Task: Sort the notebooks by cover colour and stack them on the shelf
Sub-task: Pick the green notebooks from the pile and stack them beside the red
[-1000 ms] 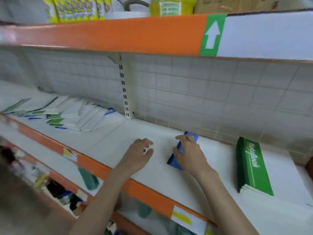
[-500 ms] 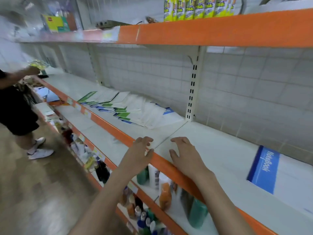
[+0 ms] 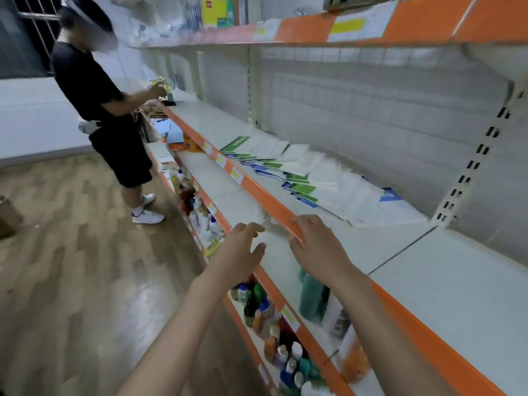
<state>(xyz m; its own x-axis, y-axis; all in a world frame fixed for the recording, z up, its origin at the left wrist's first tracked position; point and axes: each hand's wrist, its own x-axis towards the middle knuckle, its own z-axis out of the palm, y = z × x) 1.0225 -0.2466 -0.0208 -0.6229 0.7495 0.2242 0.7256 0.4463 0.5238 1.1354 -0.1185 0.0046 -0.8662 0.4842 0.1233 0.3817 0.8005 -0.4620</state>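
Note:
A fanned-out row of notebooks (image 3: 300, 178) with green and blue spines and white covers lies on the white shelf (image 3: 371, 247) with an orange front edge. One blue-cornered notebook (image 3: 390, 194) lies at the right end of the row. My left hand (image 3: 243, 247) hovers in front of the shelf edge with fingers spread and relaxed, holding nothing. My right hand (image 3: 317, 244) reaches over the orange edge just short of the nearest notebooks, fingers loose and empty.
Another person in black (image 3: 103, 110) stands at the far left end of the shelf, handling items. Lower shelves hold several bottles (image 3: 274, 324). An upper orange shelf (image 3: 371, 27) overhangs. Wooden floor (image 3: 71, 281) lies to the left.
The view has swung left along the aisle. The blue and green notebooks set down on the right have left the frame. Both hands moved left toward the fanned row, empty.

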